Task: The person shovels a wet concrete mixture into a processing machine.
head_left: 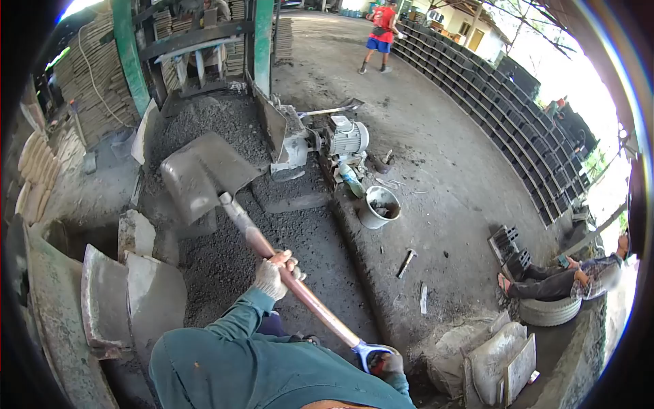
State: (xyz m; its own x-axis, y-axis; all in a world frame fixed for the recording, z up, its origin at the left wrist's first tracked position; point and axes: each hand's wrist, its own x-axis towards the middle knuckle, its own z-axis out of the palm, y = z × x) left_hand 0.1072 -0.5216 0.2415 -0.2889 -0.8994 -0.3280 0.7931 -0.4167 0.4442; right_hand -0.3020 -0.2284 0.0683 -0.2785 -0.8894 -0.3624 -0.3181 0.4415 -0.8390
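A shovel [257,238] runs diagonally across the middle of the head view. My left hand [276,274], in a pale glove with bare fingertips, is wrapped around its shaft. At the lower end, my right hand [390,365] is closed on the blue D-shaped grip, partly hidden by it. The broad grey blade [204,170] is up at the left, with its back or face toward me and no load visible on it. Dark gravelly material [218,279] covers the floor beneath the shaft, and a heap [211,117] of it lies beyond the blade.
An electric motor [347,136] stands beside the metal trough, with a bottle [351,180] and a bucket [379,208] close by. A hammer [407,263] lies on the floor. One person [383,34] stands far off; another [565,276] sits by a tire [550,312]. Bent sheets [155,290] stand at left.
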